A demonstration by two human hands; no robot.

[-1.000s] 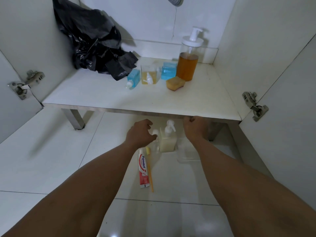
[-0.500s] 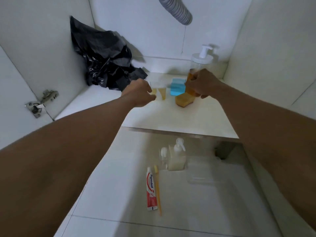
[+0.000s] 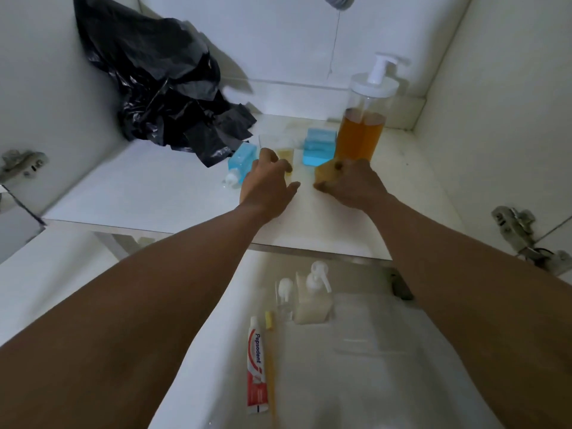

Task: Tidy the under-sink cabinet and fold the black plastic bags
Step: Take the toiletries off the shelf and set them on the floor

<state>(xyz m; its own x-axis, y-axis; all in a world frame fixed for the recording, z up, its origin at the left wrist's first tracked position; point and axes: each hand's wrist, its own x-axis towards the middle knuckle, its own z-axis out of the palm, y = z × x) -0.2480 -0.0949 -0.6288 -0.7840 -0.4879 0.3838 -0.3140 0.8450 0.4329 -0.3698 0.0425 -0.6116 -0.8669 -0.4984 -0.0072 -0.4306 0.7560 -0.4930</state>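
Observation:
A crumpled heap of black plastic bags (image 3: 161, 97) lies in the back left corner of the white cabinet shelf (image 3: 148, 193). My left hand (image 3: 267, 187) reaches over a small clear bottle of yellow liquid (image 3: 285, 154); its fingertips are at the bottle and its thumb is spread apart. My right hand (image 3: 353, 185) is closed around an orange sponge-like block (image 3: 325, 171), thumb in front and a finger on top. A blue bottle (image 3: 241, 164) lies on its side left of my left hand. A blue block (image 3: 318, 147) and a tall pump dispenser of amber liquid (image 3: 360, 134) stand behind my hands.
On the floor below the shelf lie a toothpaste tube (image 3: 257, 360) and a yellow toothbrush (image 3: 270, 351), beside two pump bottles (image 3: 312, 301) and a clear tray (image 3: 371, 335). Door hinges (image 3: 520, 230) flank the opening. A grey drain hose (image 3: 337, 1) hangs at the top.
Both hands rose from the floor items to the shelf. The right hand dropped from the amber dispenser onto the orange block; the left hand settled over the small yellow bottle.

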